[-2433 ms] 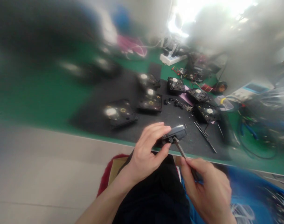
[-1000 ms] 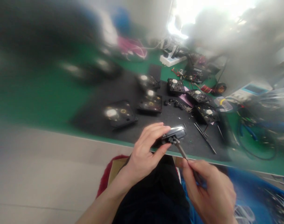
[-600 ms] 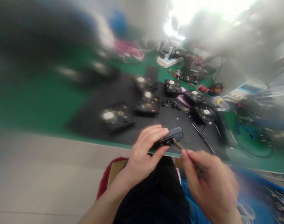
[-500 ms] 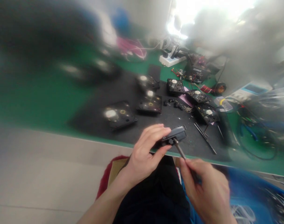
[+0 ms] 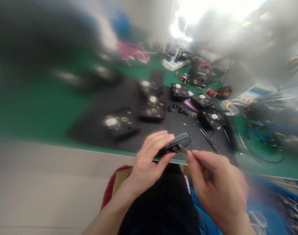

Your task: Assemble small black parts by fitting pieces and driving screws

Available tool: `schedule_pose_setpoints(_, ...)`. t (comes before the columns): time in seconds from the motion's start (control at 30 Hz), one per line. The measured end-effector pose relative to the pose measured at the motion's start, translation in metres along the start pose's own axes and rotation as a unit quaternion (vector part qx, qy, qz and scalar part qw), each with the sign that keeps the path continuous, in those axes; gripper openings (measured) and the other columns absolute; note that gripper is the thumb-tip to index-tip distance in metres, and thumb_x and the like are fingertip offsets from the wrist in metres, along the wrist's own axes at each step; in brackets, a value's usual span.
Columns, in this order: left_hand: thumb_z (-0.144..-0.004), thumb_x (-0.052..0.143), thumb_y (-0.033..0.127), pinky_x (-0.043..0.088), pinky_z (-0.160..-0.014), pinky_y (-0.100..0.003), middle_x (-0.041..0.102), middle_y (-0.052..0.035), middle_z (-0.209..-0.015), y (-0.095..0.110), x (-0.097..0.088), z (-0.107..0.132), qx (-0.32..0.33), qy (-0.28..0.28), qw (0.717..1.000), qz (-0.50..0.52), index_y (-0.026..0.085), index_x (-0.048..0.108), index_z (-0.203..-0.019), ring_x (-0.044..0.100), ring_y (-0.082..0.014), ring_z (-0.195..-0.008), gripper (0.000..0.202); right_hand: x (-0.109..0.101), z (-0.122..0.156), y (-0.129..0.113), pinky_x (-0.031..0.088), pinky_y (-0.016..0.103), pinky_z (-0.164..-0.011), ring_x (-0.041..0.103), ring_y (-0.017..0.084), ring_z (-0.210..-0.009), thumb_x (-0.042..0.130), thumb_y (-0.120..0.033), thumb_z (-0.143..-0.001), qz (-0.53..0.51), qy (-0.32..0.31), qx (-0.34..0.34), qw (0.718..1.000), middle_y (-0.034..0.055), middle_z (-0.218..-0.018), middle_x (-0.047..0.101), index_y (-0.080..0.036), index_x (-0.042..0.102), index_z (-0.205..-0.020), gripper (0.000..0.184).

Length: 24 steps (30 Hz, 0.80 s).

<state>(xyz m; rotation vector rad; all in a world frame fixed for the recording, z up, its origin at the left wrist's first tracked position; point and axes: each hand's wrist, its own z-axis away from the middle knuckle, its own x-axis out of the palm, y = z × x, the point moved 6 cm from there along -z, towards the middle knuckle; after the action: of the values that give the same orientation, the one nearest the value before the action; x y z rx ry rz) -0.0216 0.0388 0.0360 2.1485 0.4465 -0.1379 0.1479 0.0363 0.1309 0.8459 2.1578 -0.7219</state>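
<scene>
My left hand (image 5: 151, 160) grips a small dark grey plastic housing (image 5: 180, 140) by its left end, fingers over the top and thumb below. The housing is held tilted above the front edge of the bench. In my right hand (image 5: 217, 182) is a flat metal tool, apparently tweezers (image 5: 183, 149), pinched between thumb and fingers. The tip of the tweezers meets small black parts (image 5: 174, 148) on the housing's near side. My fingers cover the other end of the tool.
Several black units with white parts, such as this one (image 5: 123, 122), lie on a black mat (image 5: 90, 120). Loose screws (image 5: 193, 114) and a thin metal rod (image 5: 209, 140) are behind my hands. A power strip (image 5: 175, 63) stands at the back; a blue bin (image 5: 268, 209) is lower right.
My right hand has turned, so the tweezers now lie flatter and come in more from the right. Their tip stays at the housing, which my left hand still holds. The view shifted slightly.
</scene>
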Motion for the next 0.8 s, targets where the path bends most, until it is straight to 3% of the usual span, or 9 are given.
schedule_pose_setpoints(0.13, -0.100, 0.076, 0.017, 0.048, -0.122, -0.046, 0.067, -0.0073, -0.143, 0.000, 0.000, 0.000, -0.012, 0.000, 1.000, 0.001, 0.024, 0.061, -0.145, 0.058, -0.0255, -0.140, 0.047, 0.011, 0.027, 0.003, 0.052, 0.016, -0.071, 0.069, 0.007, -0.067, 0.071, -0.017, -0.101, -0.022, -0.012, -0.005, 1.000, -0.0027, -0.078, 0.073, -0.019, 0.064, -0.094, 0.010)
schedule_pose_setpoints(0.27, -0.100, 0.077, 0.017, 0.048, -0.122, -0.044, 0.067, -0.0072, -0.143, 0.002, 0.000, 0.000, -0.003, 0.000, 1.000, 0.004, 0.024, 0.061, -0.144, 0.058, -0.0251, -0.140, 0.047, 0.013, 0.046, 0.006, 0.054, 0.016, -0.072, 0.072, 0.008, -0.070, 0.071, -0.021, -0.103, -0.022, -0.008, -0.002, 1.000, -0.0012, -0.082, 0.076, -0.019, 0.065, -0.097, 0.008)
schedule_pose_setpoints(0.6, -0.100, 0.077, 0.017, 0.047, -0.122, -0.044, 0.067, -0.0066, -0.142, 0.000, 0.001, 0.000, 0.006, -0.004, 1.000, -0.001, 0.023, 0.061, -0.145, 0.057, -0.0245, -0.141, 0.048, -0.004, -0.002, 0.002, 0.048, 0.021, -0.063, 0.066, 0.007, -0.060, 0.074, -0.026, -0.102, 0.021, 0.012, 0.004, 1.000, -0.0063, -0.075, 0.071, -0.023, 0.066, -0.105, 0.009)
schedule_pose_setpoints(0.8, -0.100, 0.077, 0.018, 0.048, -0.122, -0.044, 0.067, -0.0068, -0.142, 0.000, 0.000, 0.000, -0.007, 0.001, 1.000, 0.000, 0.024, 0.061, -0.145, 0.058, -0.0247, -0.140, 0.048, 0.013, 0.024, 0.003, 0.051, 0.017, -0.067, 0.068, 0.007, -0.064, 0.072, -0.018, -0.101, -0.006, -0.007, -0.007, 1.000, -0.0039, -0.077, 0.073, -0.020, 0.063, -0.095, 0.012)
